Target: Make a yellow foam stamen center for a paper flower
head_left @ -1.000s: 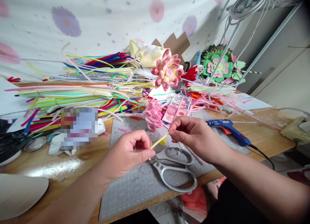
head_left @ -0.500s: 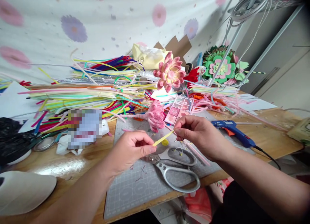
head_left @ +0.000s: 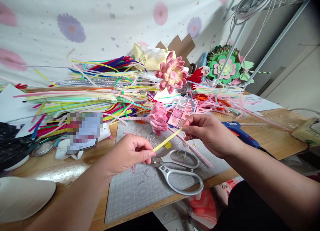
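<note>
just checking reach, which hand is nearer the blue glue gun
Right. The right hand is just left of the blue glue gun; the left hand is farther left, near the blade end of the scissors.

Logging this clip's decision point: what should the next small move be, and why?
Probably the right hand should start curling its end of the yellow strip: the strip runs straight from there to the left hand, pinched by both, and a round yellow piece on the cutting mat perhaps suggests that shape.
</note>
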Motion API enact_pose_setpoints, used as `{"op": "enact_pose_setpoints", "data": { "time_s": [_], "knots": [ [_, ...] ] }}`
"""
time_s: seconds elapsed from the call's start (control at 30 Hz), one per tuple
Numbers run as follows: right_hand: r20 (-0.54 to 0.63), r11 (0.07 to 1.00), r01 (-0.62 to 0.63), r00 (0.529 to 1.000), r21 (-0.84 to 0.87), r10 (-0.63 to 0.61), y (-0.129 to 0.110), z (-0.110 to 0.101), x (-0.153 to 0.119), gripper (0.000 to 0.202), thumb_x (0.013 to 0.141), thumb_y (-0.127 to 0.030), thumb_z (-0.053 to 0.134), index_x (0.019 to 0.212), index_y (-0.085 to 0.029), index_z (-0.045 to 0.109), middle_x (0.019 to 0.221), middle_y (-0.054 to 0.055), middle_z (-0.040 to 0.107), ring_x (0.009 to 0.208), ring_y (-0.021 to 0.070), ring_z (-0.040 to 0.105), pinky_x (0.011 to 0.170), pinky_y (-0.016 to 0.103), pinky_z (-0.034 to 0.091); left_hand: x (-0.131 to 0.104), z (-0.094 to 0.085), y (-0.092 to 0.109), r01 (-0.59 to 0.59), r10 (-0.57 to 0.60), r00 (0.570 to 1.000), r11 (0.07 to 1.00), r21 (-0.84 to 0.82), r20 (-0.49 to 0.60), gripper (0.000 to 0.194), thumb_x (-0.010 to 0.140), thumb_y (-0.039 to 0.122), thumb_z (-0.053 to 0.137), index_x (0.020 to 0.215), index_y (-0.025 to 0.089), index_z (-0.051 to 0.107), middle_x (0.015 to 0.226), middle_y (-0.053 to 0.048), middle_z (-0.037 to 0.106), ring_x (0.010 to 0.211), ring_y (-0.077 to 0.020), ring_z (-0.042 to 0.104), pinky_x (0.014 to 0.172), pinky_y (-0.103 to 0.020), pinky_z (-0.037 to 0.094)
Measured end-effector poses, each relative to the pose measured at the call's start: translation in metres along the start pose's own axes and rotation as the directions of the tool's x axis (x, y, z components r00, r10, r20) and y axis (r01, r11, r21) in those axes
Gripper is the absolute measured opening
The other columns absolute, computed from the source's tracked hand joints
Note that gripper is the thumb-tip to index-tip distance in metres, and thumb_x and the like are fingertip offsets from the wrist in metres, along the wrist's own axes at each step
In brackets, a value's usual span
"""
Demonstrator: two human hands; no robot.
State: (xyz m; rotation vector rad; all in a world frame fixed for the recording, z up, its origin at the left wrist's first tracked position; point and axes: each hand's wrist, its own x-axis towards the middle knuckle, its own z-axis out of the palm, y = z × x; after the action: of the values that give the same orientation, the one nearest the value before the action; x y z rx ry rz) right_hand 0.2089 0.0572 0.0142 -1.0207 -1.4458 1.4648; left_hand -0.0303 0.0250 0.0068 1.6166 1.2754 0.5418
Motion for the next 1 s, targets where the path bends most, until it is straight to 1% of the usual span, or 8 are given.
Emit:
{"op": "enact_pose_setpoints", "data": {
  "time_s": [0.33, 0.4, 0.47, 0.53, 0.57, 0.7, 0.83, 1.0],
  "knots": [
    [0.023, 0.996, -0.052, 0.998, 0.076, 0.050, -0.008, 0.005, -0.002, 0.018, 0.066, -0.025, 0.073, 0.066, -0.016, 0.057, 0.063, -0.004, 0.054, 0.055, 0.0075, 0.052, 0.058, 0.025, 0.049, -0.004, -0.030, -0.003, -0.105, 0.001, 0.945, 0.948, 0.301, 0.327, 0.018, 0.077, 0.027, 0.060, 0.068, 0.021, 0.074, 0.062, -0.002, 0.071, 0.060, -0.0162, 0.063, 0.056, -0.022, 0.045],
    [0.023, 0.992, -0.056, 0.998, 0.111, 0.054, -0.013, 0.007, -0.003, 0.020, 0.064, -0.026, 0.074, 0.065, -0.016, 0.057, 0.063, -0.004, 0.054, 0.055, 0.0074, 0.051, 0.059, 0.025, 0.049, -0.002, -0.033, -0.004, -0.116, 0.047, 0.972, 0.949, 0.293, 0.232, 0.014, 0.076, 0.026, 0.062, 0.070, 0.021, 0.073, 0.062, 0.000, 0.070, 0.060, -0.0155, 0.062, 0.056, -0.022, 0.045],
    [0.048, 0.991, -0.054, 0.998, 0.120, 0.049, -0.017, 0.011, -0.005, 0.019, 0.064, -0.025, 0.074, 0.065, -0.016, 0.057, 0.061, -0.004, 0.054, 0.053, 0.0075, 0.051, 0.057, 0.024, 0.048, -0.001, -0.030, -0.003, -0.132, 0.146, 0.988, 0.968, 0.212, -0.054, 0.012, 0.077, 0.028, 0.062, 0.076, 0.020, 0.071, 0.068, 0.000, 0.069, 0.063, -0.0154, 0.061, 0.058, -0.022, 0.045],
    [0.089, 0.995, -0.048, 0.995, 0.087, 0.041, -0.019, 0.017, -0.008, 0.016, 0.065, -0.024, 0.071, 0.066, -0.015, 0.058, 0.057, -0.004, 0.055, 0.052, 0.0076, 0.051, 0.054, 0.023, 0.045, -0.001, -0.019, 0.000, -0.210, 0.226, 0.920, 0.974, 0.085, -0.320, 0.015, 0.080, 0.032, 0.061, 0.086, 0.020, 0.068, 0.081, -0.002, 0.070, 0.076, -0.0169, 0.062, 0.067, -0.024, 0.046],
    [0.110, 0.997, -0.045, 0.993, 0.059, 0.038, -0.019, 0.020, -0.010, 0.013, 0.067, -0.023, 0.069, 0.066, -0.015, 0.058, 0.056, -0.004, 0.055, 0.051, 0.0076, 0.050, 0.053, 0.022, 0.043, -0.002, -0.013, 0.002, -0.255, 0.246, 0.906, 0.967, 0.017, -0.344, 0.018, 0.081, 0.033, 0.061, 0.092, 0.020, 0.067, 0.091, -0.003, 0.070, 0.085, -0.0183, 0.063, 0.074, -0.026, 0.047],
    [0.194, 0.997, -0.034, 0.980, -0.074, 0.048, -0.018, 0.033, -0.014, 0.007, 0.071, -0.018, 0.064, 0.069, -0.014, 0.059, 0.056, -0.003, 0.056, 0.052, 0.0073, 0.048, 0.050, 0.021, 0.036, -0.007, 0.011, 0.008, -0.288, 0.253, 0.949, 0.938, -0.193, -0.189, 0.026, 0.084, 0.038, 0.060, 0.102, 0.021, 0.067, 0.101, -0.004, 0.070, 0.096, -0.0198, 0.062, 0.081, -0.027, 0.046],
    [0.286, 0.991, -0.012, 0.957, -0.132, 0.050, -0.021, 0.040, -0.016, 0.005, 0.075, -0.014, 0.062, 0.072, -0.014, 0.059, 0.061, -0.003, 0.061, 0.054, 0.0066, 0.051, 0.051, 0.019, 0.036, -0.008, 0.021, 0.005, -0.240, 0.255, 0.967, 0.866, -0.439, -0.025, 0.026, 0.088, 0.039, 0.055, 0.094, 0.018, 0.069, 0.088, -0.004, 0.070, 0.084, -0.0163, 0.063, 0.075, -0.025, 0.046],
    [0.414, 0.993, 0.021, 0.910, -0.114, 0.028, -0.025, 0.043, -0.017, 0.009, 0.080, -0.016, 0.063, 0.074, -0.016, 0.057, 0.064, -0.002, 0.064, 0.056, 0.0070, 0.055, 0.053, 0.018, 0.038, -0.008, 0.021, -0.001, 0.037, 0.168, 0.960, 0.719, -0.694, 0.225, 0.034, 0.085, 0.047, 0.056, 0.081, 0.015, 0.068, 0.069, -0.005, 0.069, 0.045, -0.0077, 0.051, 0.046, -0.020, 0.040]
  ]
}}
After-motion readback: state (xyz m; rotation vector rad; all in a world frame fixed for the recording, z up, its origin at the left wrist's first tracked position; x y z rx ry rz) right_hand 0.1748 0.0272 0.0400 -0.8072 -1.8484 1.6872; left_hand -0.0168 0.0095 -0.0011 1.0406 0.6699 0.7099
